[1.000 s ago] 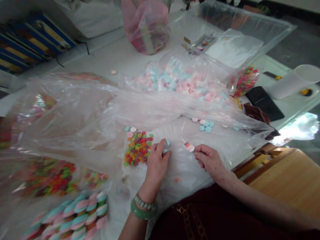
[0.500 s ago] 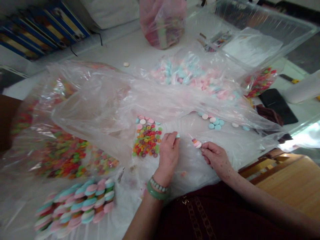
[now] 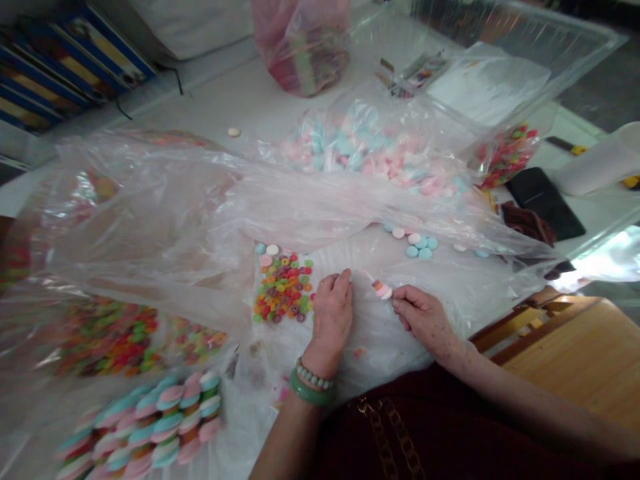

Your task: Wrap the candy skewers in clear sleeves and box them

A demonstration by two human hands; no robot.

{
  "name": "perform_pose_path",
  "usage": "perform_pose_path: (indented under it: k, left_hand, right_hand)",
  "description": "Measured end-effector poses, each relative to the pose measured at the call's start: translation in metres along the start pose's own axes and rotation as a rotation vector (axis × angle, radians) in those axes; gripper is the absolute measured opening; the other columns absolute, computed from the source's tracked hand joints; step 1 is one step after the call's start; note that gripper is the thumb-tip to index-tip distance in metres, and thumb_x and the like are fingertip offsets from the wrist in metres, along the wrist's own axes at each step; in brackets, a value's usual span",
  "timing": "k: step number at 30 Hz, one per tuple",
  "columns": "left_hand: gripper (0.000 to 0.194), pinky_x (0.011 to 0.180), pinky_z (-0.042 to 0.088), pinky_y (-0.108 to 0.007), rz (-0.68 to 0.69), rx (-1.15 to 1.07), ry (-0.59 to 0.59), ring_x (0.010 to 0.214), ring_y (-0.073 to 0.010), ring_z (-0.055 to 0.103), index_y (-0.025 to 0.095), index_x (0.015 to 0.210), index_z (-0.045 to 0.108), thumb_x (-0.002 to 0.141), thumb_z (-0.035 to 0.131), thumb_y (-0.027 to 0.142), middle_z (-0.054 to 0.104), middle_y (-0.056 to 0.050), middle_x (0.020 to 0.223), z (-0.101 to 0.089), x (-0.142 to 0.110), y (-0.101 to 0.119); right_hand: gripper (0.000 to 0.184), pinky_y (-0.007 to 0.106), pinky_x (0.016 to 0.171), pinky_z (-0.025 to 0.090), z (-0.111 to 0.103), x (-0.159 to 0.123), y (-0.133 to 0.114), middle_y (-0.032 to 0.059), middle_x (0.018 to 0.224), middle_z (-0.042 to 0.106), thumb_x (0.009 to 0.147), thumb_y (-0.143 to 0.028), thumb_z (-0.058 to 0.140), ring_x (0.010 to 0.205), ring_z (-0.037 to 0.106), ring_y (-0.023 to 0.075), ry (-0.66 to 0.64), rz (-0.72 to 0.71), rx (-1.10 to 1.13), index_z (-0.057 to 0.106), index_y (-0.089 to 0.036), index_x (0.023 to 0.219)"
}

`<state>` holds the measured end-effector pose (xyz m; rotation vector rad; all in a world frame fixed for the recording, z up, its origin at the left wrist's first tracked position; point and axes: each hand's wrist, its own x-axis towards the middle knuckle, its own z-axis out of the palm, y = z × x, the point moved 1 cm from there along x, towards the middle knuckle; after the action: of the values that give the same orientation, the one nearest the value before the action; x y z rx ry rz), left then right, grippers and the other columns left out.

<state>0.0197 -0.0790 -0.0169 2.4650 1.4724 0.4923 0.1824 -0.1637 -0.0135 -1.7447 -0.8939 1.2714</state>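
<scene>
My right hand (image 3: 423,318) pinches the end of a thin skewer that carries a short row of pink, white and orange candies (image 3: 383,290). The skewer's bare tip points up and to the left. To its left, my left hand (image 3: 334,307) has its fingers curled together, back of the hand upward; whether a small piece sits in them is hidden. Just left of that hand lies a patch of colourful ring candies (image 3: 284,290), with a few round pastel candies (image 3: 272,250) at its top edge. More blue and white round candies (image 3: 425,253) lie above my right hand.
Finished-looking candy skewers (image 3: 165,420) lie side by side at lower left. Clear plastic bags hold ring candies (image 3: 110,337) at left and pastel candies (image 3: 365,147) behind. A clear bin (image 3: 575,73), a pink bag (image 3: 303,50) and a black flat object (image 3: 545,203) stand farther back.
The view has shifted slightly, moving the scene left. The pale blue piece seen at my left fingertips no longer shows. My right hand still holds the candy skewer.
</scene>
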Motion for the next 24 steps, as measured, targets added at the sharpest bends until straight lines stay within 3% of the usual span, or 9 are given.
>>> perform_pose_path:
  k: [5,8,11,14,16,19,24]
  left_hand:
    - [0.035,0.092,0.045,-0.040,0.103,0.040,-0.023,0.103,-0.0241,0.055,0.014,0.123,0.055,0.090,0.043,0.013,0.060,-0.013,0.118,0.006,-0.005,-0.001]
    - [0.039,0.089,0.046,-0.040,0.061,-0.042,-0.065,0.100,-0.0243,0.056,0.016,0.125,0.055,0.088,0.043,0.011,0.061,-0.013,0.113,0.002,-0.003,-0.001]
    - [0.035,0.079,0.048,-0.035,-0.216,-0.359,0.003,0.087,-0.0214,0.059,0.019,0.119,0.060,0.086,0.052,0.018,0.064,-0.009,0.096,-0.011,0.000,-0.005]
    - [0.029,0.059,0.047,-0.027,-0.623,-0.961,0.036,0.064,-0.0139,0.057,0.019,0.108,0.065,0.080,0.061,0.025,0.062,-0.003,0.080,-0.025,-0.003,-0.015]
    - [0.028,0.051,0.044,-0.023,-0.793,-1.357,-0.007,0.056,-0.0100,0.053,0.017,0.101,0.065,0.075,0.067,0.026,0.060,0.000,0.074,-0.033,-0.009,-0.019]
    - [0.031,0.050,0.043,-0.019,-0.880,-1.653,-0.022,0.056,-0.0078,0.054,0.014,0.097,0.066,0.069,0.074,0.024,0.061,0.000,0.072,-0.042,-0.022,-0.024]
    - [0.032,0.049,0.045,-0.017,-0.927,-1.748,0.025,0.056,-0.0070,0.055,0.012,0.096,0.067,0.066,0.076,0.020,0.061,0.000,0.071,-0.043,-0.037,-0.026]
  right_hand:
    - [0.014,0.021,0.044,0.031,0.000,-0.001,0.001,-0.0066,0.047,0.043,0.080,-0.030,0.050,0.044,0.040,0.0095,0.009,0.011,-0.034,0.056,-0.021,0.070]
    - [0.014,0.021,0.045,0.032,0.000,0.000,0.000,-0.0070,0.046,0.042,0.080,-0.030,0.050,0.043,0.040,0.0098,-0.004,0.039,-0.040,0.056,-0.022,0.071]
    - [0.015,0.022,0.048,0.035,0.000,-0.001,-0.005,-0.0060,0.049,0.045,0.081,-0.029,0.048,0.046,0.044,0.0108,-0.019,0.002,-0.118,0.057,-0.022,0.071]
    - [0.015,0.024,0.061,0.041,0.004,-0.006,-0.016,-0.0019,0.064,0.057,0.082,-0.024,0.047,0.061,0.054,0.0132,-0.046,-0.214,-0.306,0.060,-0.021,0.074]
    - [0.017,0.026,0.067,0.042,0.010,-0.011,-0.024,0.0009,0.075,0.062,0.084,-0.021,0.046,0.071,0.057,0.0149,-0.092,-0.374,-0.424,0.062,-0.021,0.079]
    - [0.022,0.027,0.069,0.042,0.022,-0.018,-0.031,0.0037,0.080,0.064,0.089,-0.019,0.041,0.074,0.059,0.0163,-0.154,-0.509,-0.552,0.063,-0.020,0.086]
    - [0.021,0.027,0.068,0.042,0.033,-0.021,-0.032,0.0038,0.080,0.063,0.090,-0.018,0.042,0.074,0.059,0.0169,-0.194,-0.539,-0.637,0.063,-0.019,0.089]
